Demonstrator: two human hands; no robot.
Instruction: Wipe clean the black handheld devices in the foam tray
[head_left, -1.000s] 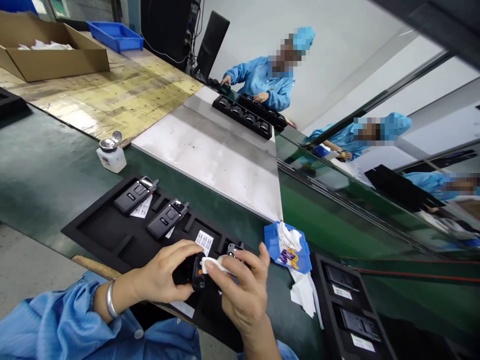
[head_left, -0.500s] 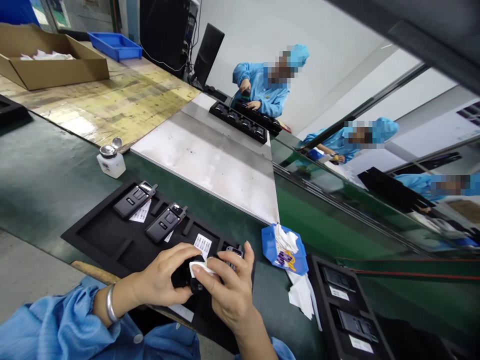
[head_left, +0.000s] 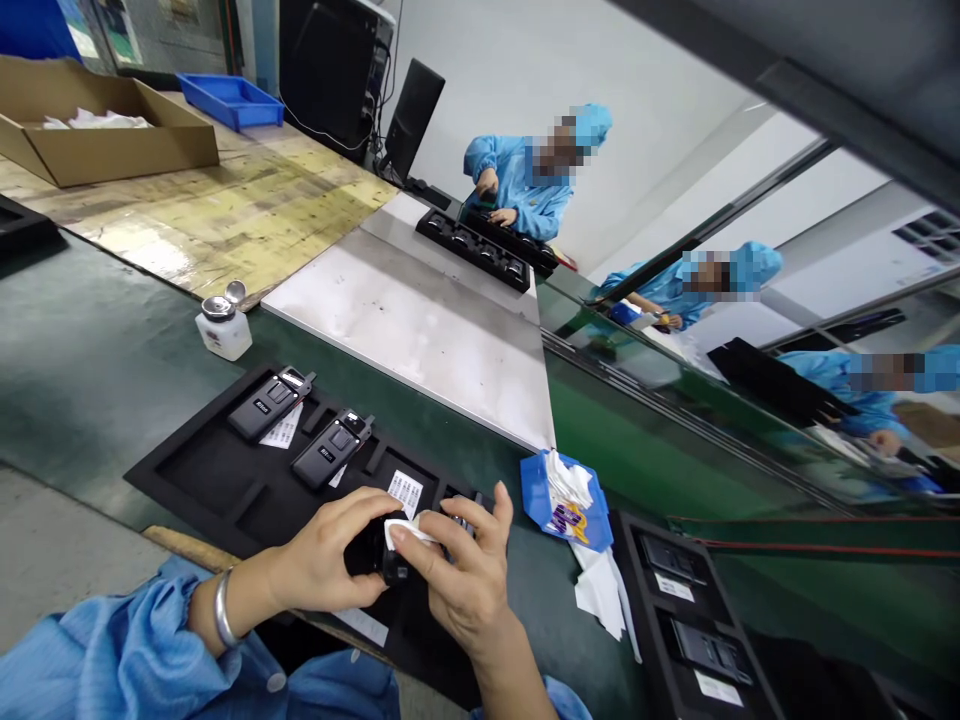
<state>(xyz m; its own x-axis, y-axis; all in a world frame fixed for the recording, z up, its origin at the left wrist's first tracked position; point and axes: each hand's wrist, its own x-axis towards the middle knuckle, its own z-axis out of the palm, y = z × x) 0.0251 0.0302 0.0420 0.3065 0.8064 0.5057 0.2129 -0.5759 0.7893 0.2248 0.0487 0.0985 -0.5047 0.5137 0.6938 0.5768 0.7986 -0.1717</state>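
Observation:
My left hand (head_left: 330, 555), with a silver bangle at the wrist, is closed around a black walkie-talkie (head_left: 395, 570) held end-on, mostly hidden by the fingers. Pinched in my right hand (head_left: 469, 575) is a white wipe (head_left: 405, 532), pressed against the radio's upper side. Both hands are over a black foam tray (head_left: 195, 470). Two more walkie-talkies, one at the left (head_left: 270, 404) and one beside it (head_left: 331, 450), lie in its slots with barcode labels (head_left: 406, 492) nearby. Another device is partly hidden behind my right fingers.
A white dispenser bottle (head_left: 225, 330) with its lid up stands behind the tray. On the right are a blue bin (head_left: 532, 485) of wipes, a crumpled wipe (head_left: 600, 595) and a second foam tray (head_left: 637, 560) with radios. Co-workers in blue sit beyond a white board (head_left: 420, 330).
The right hand has shifted slightly right with the wipe against the radio. My left hand keeps its hold. The view has moved a little.

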